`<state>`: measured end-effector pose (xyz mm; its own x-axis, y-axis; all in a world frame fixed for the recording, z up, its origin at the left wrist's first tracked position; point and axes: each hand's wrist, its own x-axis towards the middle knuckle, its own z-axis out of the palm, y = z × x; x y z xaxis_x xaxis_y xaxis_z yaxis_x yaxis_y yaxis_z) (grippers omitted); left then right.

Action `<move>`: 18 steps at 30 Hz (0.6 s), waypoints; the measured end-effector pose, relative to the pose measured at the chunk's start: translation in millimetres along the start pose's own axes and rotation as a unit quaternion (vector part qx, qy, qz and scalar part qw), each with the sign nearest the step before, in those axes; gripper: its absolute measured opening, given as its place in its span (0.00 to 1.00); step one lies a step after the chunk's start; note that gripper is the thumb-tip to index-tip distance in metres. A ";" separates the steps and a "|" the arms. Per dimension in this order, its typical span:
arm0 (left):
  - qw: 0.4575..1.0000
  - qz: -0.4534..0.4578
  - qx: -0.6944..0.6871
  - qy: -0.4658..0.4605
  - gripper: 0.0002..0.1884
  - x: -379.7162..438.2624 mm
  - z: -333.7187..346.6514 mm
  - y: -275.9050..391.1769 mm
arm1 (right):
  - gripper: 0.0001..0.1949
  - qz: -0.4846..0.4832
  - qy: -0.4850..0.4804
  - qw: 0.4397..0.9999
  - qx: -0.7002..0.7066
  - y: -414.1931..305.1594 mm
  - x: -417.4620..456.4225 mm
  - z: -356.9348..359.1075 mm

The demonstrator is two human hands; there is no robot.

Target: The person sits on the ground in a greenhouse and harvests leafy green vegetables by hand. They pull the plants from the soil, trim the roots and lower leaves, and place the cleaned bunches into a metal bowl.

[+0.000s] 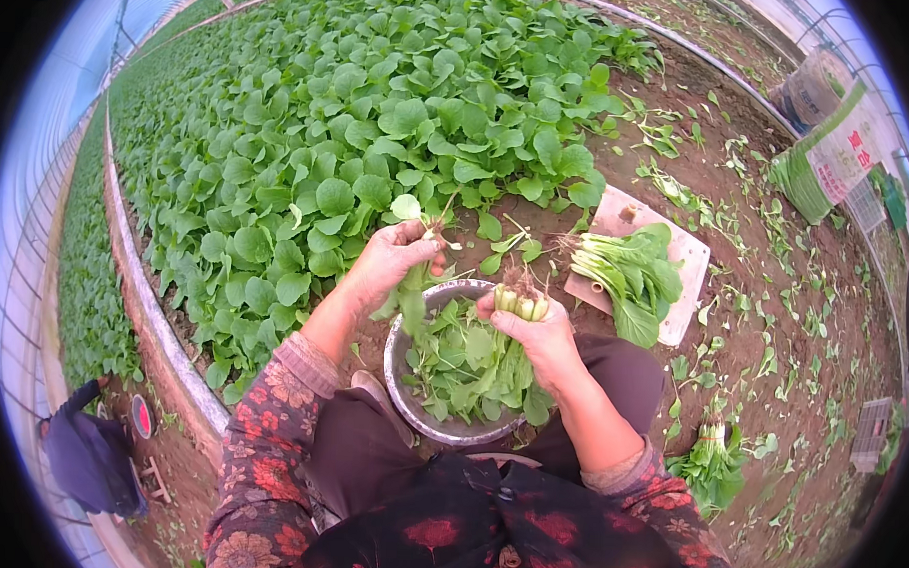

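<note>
Between the fingers of my left hand is a leafy green seedling, its roots up and its leaves hanging down. My right hand grips a bunch of leafy greens by the stems, with brown roots pointing up. Below both hands, between my knees, stands a round metal basin with loose green leaves inside. The bunch's leaves hang over the basin. To the right, a pile of rooted greens lies on a pale board.
A dense bed of leafy greens grows ahead. A tied bundle rests on the soil at right, among scattered leaves. Printed sacks and a plastic crate stand farther right. Another person crouches at far left, beyond a low edging.
</note>
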<state>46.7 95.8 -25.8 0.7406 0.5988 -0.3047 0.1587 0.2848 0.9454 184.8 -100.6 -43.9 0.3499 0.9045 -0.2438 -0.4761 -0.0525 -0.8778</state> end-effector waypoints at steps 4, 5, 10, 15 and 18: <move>0.982 0.078 -0.170 0.017 0.09 -37.6 83.8 6.0 | 0.17 -0.025 -0.063 0.997 0.030 -8.9 -20.1 -6.5; 0.977 0.120 -0.176 0.029 0.09 -43.6 101.6 3.4 | 0.17 -0.016 -0.080 0.997 0.015 -7.0 -23.9 -9.1; 0.954 0.118 -0.276 0.012 0.11 -70.4 132.3 3.1 | 0.19 -0.053 -0.096 0.992 0.060 6.1 -53.1 -20.5; 0.941 0.279 -0.063 0.180 0.04 -65.8 118.5 5.3 | 0.17 -0.090 -0.117 0.989 0.017 1.3 -79.7 -14.6; 0.929 0.269 0.055 0.247 0.04 -69.6 104.0 8.5 | 0.15 -0.089 -0.124 0.988 0.004 -7.1 -88.7 -18.3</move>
<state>64.4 -21.4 15.5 0.3455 0.9108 0.2258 -0.0613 -0.2182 0.9740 171.9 -188.1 -23.6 0.2199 0.9752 0.0240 -0.4321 0.1194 -0.8939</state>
